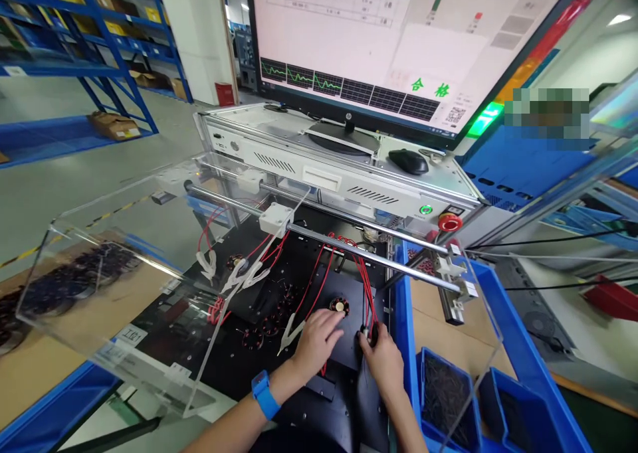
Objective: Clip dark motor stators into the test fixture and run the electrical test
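Note:
My left hand (319, 340), with a blue wristband (265, 394), reaches over the black work plate (219, 360). Its fingers are apart beside a small round wound motor stator (339, 306); whether they touch it I cannot tell. My right hand (383, 360) is closed at the lower end of a bundle of red wires (365, 283), around a dark clip-like piece (362, 338) partly hidden by the fingers. A white test clip (290, 335) on red wires lies left of my left hand. Several more stators (272, 320) rest on the plate farther left.
A clear hinged cover (114, 204) with metal rails (369, 254) stands raised around the plate. Behind are a monitor (349, 41), a mouse (409, 161) and a red stop button (450, 221). Blue bins (446, 393) stand at right; stators fill cardboard (144, 300) at left.

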The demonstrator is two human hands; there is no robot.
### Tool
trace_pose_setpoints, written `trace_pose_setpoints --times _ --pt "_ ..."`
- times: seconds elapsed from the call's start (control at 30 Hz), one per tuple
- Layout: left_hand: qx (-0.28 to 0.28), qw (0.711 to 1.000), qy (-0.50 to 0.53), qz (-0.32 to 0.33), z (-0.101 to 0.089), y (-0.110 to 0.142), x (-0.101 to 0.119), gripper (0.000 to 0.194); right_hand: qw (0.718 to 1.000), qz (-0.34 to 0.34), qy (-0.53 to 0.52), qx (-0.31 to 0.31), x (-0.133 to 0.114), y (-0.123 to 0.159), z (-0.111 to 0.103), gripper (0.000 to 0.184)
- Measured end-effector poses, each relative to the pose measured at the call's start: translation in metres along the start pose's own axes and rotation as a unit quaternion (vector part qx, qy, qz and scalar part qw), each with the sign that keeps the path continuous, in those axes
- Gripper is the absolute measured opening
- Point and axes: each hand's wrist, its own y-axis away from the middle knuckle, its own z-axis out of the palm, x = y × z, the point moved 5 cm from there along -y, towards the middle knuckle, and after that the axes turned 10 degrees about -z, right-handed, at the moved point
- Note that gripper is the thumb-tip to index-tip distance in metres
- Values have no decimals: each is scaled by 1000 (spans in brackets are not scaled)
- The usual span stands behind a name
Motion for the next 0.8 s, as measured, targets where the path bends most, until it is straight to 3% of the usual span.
trace_pose_setpoints --times 0.07,0.17,0.23,0.33,0.4,0.53,0.8 --pt "41 999 23 -16 -7 1 -8 15 999 12 -31 -16 3 -5 -7 37" --pt "36 999 27 24 -5 1 -7 12 982 7 -186 34 -5 -21 -25 41" --pt "25 999 8 48 -1 0 -3 14 945 21 -320 59 -15 -31 -32 44" --pt "-9 997 -32 69 5 -3 2 18 886 54 -460 40 -32 -41 -31 45" --pt "-33 995 -57 69 8 -5 3 21 875 46 -480 39 -38 -45 -29 44" --pt "-68 992 -88 56 11 -8 3 22 893 5 -439 94 -36 -51 -28 40" --pt "-83 990 -107 49 10 -9 4 17 893 -8 -434 115 -35 -53 -27 39"
